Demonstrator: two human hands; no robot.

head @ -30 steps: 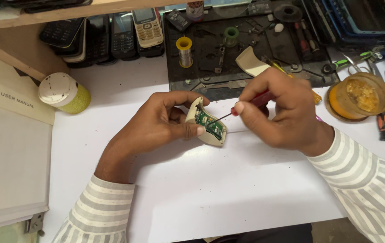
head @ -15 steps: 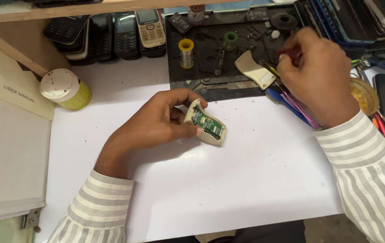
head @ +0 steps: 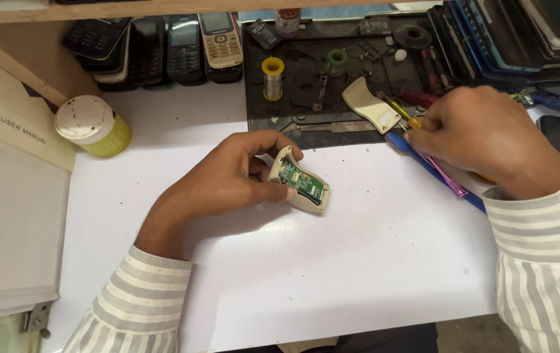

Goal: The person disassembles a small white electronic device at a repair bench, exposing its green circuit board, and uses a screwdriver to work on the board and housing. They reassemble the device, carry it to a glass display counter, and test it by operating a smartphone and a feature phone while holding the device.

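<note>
My left hand (head: 231,175) holds a small cream-coloured device shell (head: 301,184) tilted on the white table, its green circuit board facing up. The shell's loose cream cover (head: 370,104) lies apart on the black work mat (head: 306,127). My right hand (head: 489,138) is off to the right, fingers curled down over a bunch of hand tools. Its fingertips are at a yellow-handled screwdriver (head: 412,121). A blue tool (head: 417,157) and a pink tool (head: 446,180) stick out from under the palm. Whether the fingers grip any of these is hidden.
A solder spool (head: 272,75) and small parts sit on the mat. Several old phones (head: 182,39) line the back. A white-lidded yellow jar (head: 93,127) and a booklet (head: 12,124) are at the left. More flat devices (head: 522,33) are stacked at the back right.
My right hand left the device with its thin tool, went up to the mat, and has now come down onto the tools at the right. The left hand kept holding the device.
</note>
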